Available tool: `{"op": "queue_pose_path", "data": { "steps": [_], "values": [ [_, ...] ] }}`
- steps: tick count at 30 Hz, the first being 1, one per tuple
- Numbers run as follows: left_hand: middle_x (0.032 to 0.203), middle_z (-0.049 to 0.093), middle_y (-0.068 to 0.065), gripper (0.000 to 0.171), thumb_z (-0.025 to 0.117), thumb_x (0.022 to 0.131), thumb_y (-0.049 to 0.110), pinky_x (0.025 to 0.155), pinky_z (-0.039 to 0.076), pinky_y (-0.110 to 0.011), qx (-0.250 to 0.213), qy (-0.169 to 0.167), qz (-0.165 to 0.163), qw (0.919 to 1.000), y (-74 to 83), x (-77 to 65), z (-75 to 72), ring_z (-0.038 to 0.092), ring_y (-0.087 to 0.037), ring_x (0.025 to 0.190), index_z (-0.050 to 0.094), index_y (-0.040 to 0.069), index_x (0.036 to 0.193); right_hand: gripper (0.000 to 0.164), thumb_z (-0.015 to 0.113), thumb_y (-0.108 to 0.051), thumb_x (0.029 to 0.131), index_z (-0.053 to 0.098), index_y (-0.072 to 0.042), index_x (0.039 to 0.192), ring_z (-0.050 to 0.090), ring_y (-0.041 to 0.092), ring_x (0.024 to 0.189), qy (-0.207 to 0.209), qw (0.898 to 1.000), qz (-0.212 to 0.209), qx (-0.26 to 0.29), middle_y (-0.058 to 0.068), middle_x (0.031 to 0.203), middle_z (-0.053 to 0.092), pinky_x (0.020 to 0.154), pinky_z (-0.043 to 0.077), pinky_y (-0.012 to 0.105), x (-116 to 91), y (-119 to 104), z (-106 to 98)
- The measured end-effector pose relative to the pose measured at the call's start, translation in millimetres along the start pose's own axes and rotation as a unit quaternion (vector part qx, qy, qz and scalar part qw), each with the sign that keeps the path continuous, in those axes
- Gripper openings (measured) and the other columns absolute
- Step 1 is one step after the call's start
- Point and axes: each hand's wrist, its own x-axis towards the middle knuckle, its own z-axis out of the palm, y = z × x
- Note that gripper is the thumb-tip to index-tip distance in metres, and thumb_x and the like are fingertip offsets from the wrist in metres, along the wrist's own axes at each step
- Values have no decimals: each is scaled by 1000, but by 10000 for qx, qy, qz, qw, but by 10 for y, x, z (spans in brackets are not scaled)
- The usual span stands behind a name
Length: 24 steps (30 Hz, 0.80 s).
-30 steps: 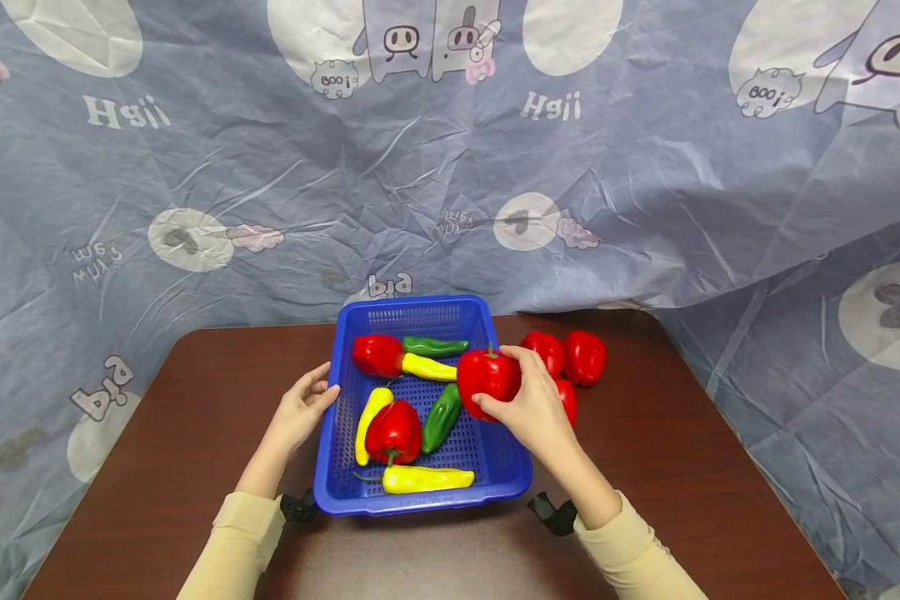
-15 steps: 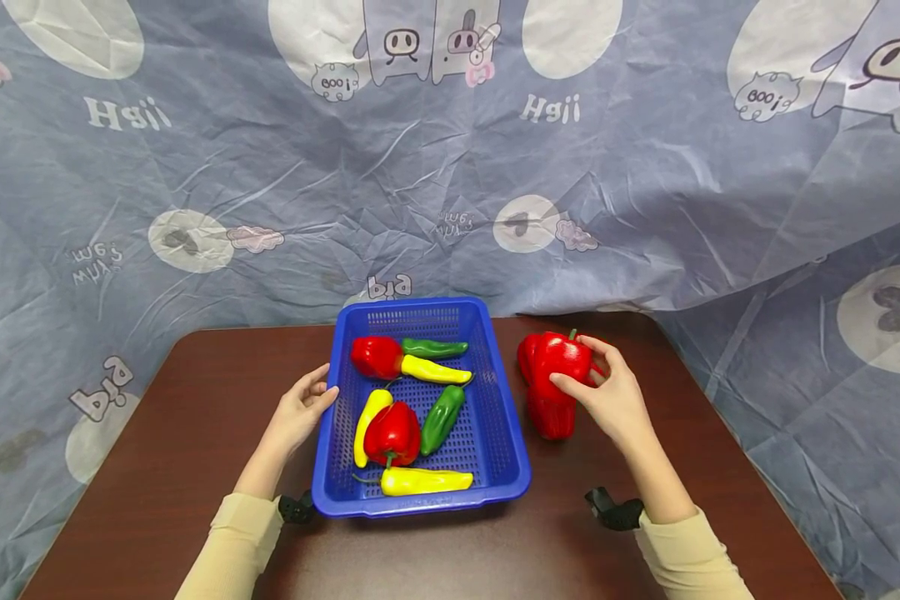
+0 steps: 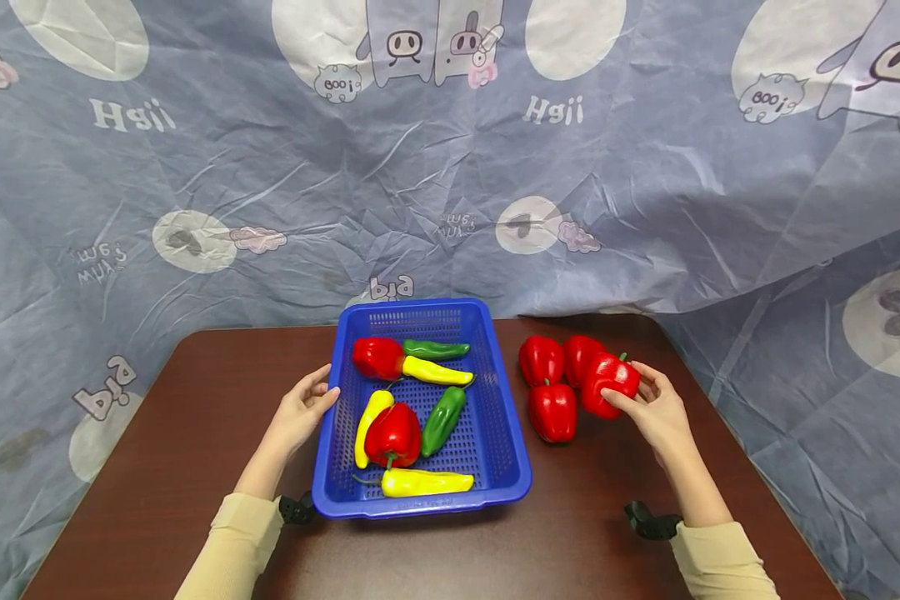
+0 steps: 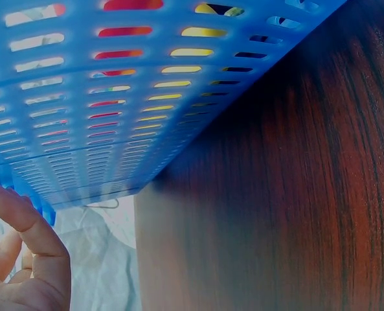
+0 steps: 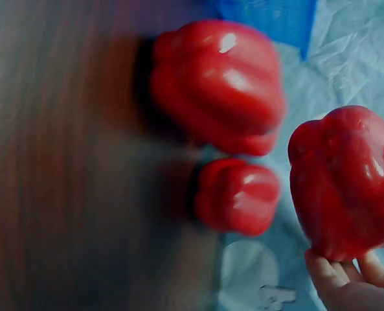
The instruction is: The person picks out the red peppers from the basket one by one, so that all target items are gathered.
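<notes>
My right hand (image 3: 658, 410) holds a red bell pepper (image 3: 609, 385) between thumb and fingers, at the right of the table. In the right wrist view, that bell pepper (image 5: 347, 184) is at the right edge, with fingertips (image 5: 321, 269) against its lower side. Three other red bell peppers (image 3: 552, 412) stand grouped just left of it. With thumb and fingers, my left hand (image 3: 302, 408) grips the left rim of a blue plastic basket (image 3: 512, 492). Seen from the left wrist, the perforated basket wall (image 4: 81, 139) spreads above the fingers (image 4: 30, 223).
Inside the basket are two red bell peppers (image 3: 393, 433), two green peppers (image 3: 444, 421) and three yellow peppers (image 3: 429, 482). The basket sits on a dark brown wooden table (image 3: 150, 467). Behind it hangs a printed grey-blue cloth (image 3: 390, 183).
My right hand has moved right with the red bell pepper, from over the basket's right rim, past the other bell peppers, to their right side. The left hand stays at the rim.
</notes>
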Motion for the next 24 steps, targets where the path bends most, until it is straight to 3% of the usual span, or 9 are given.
{"op": "queue_pose_path", "data": {
  "steps": [7, 12, 18, 24],
  "values": [
    [107, 57, -7, 60, 63, 98, 19, 74, 50, -15, 40, -20, 31, 10000, 16, -10, 1, 59, 1, 81, 38, 6, 151, 82, 70, -24, 92, 22, -4, 155, 40, 34, 138, -229, 9996, -44, -153, 22, 153, 36, 98, 42, 11, 113, 286, -59],
    [107, 56, -7, 59, 62, 98, 19, 74, 51, -15, 60, -5, 7, 10000, 12, -10, 6, 59, 1, 82, 38, 5, 150, 81, 71, -23, 91, 24, -3, 155, 39, 35, 138, -382, 9990, -117, -189, 21, 154, 36, 93, 41, 6, 178, 448, -42],
    [107, 57, -8, 59, 62, 98, 18, 74, 51, -15, 71, 4, 27, 10000, 5, -8, 11, 59, 0, 82, 38, 5, 150, 81, 71, -21, 91, 25, -3, 154, 39, 38, 137, -595, 9978, -178, -221, 24, 153, 36, 82, 41, 0, 208, 569, 0],
    [107, 57, -8, 59, 62, 98, 18, 74, 51, -15, 48, 16, 16, 10000, 13, -14, 8, 59, 0, 82, 38, 5, 151, 83, 72, -25, 90, 25, -5, 155, 34, 40, 142, -779, 9956, -36, -511, 24, 155, 34, 81, 40, 4, 222, 615, 18]
  ]
}}
